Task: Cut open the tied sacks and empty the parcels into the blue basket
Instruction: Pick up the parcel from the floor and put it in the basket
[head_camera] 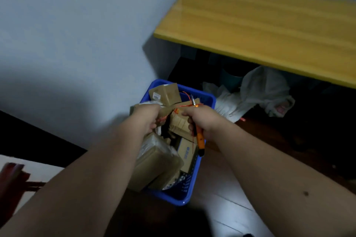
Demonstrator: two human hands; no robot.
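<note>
l hand [147, 119] grips orange tie [181, 106] | r hand [202, 119] holds knife [200, 140] | over blue basket [185, 197]

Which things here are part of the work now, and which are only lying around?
Part of the job:
- blue basket
- brown parcels inside it
- orange string
- orange knife, in the right hand
- left hand, gripping the tied bundle

Just lying about:
- yellow table
- white empty sacks under it
- red object, blurred

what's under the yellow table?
Under the yellow table: crumpled white sacks on the floor and a dark round bin behind them. Further back is in deep shadow, and the tabletop hides the rest.
</note>
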